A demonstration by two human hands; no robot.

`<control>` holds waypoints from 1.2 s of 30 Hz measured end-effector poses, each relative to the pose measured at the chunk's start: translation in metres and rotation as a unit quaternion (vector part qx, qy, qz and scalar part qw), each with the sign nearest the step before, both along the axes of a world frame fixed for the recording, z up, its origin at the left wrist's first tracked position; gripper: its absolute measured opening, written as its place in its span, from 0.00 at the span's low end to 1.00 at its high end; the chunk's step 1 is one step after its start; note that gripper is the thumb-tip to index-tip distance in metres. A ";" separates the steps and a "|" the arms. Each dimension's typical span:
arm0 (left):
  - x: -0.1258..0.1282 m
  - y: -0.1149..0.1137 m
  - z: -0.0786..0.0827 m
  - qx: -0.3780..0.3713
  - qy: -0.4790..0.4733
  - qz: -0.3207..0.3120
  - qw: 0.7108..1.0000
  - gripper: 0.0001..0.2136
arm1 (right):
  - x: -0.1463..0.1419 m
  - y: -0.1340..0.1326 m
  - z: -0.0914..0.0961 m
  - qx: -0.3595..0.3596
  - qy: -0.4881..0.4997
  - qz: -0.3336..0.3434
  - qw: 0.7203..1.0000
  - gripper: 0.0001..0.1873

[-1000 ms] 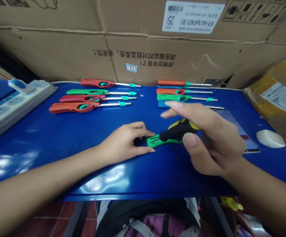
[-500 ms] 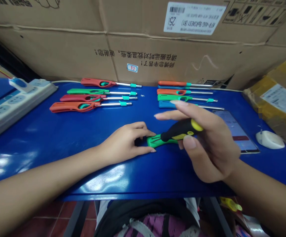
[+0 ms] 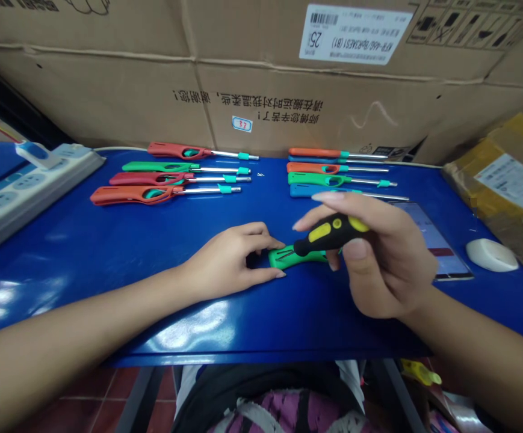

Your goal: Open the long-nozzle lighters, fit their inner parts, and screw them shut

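Observation:
My left hand (image 3: 229, 260) rests on the blue table and holds the body of a green plastic utility lighter (image 3: 284, 258) with its fingertips. My right hand (image 3: 378, 258) is shut around a black-and-yellow screwdriver handle (image 3: 331, 234) above the lighter. The handle's front end meets the lighter's body, and the screwdriver's shaft and tip are hidden. The far end of the lighter is hidden behind my left hand.
Several red, green, orange and blue utility lighters (image 3: 146, 193) lie in two groups at the table's back. A power strip (image 3: 17, 186) sits at left, a phone (image 3: 437, 243) and white mouse (image 3: 491, 255) at right. Cardboard boxes (image 3: 315, 90) line the back.
The screwdriver has rolled in my right hand, turning its yellow patches upward, and that hand has drawn slightly in. My left hand and the green lighter have stayed in place.

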State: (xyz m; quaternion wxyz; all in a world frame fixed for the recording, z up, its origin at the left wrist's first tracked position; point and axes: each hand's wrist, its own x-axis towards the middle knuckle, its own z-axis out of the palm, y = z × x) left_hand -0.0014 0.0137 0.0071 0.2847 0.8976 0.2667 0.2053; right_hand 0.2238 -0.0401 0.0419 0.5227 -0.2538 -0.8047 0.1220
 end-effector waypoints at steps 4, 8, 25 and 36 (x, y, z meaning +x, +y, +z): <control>0.000 0.000 0.000 -0.002 -0.003 -0.002 1.000 0.13 | -0.002 0.004 0.006 0.056 -0.031 -0.024 0.998 0.20; 0.001 0.000 0.001 -0.011 -0.007 -0.004 1.000 0.10 | 0.000 0.007 0.010 0.089 -0.043 -0.057 0.993 0.18; 0.000 0.001 -0.001 -0.002 -0.002 -0.006 1.000 0.14 | 0.003 0.008 0.006 0.065 -0.061 -0.078 0.993 0.21; 0.000 0.000 0.002 -0.007 0.005 -0.004 1.000 0.13 | 0.003 0.005 0.005 0.088 -0.076 -0.096 0.989 0.28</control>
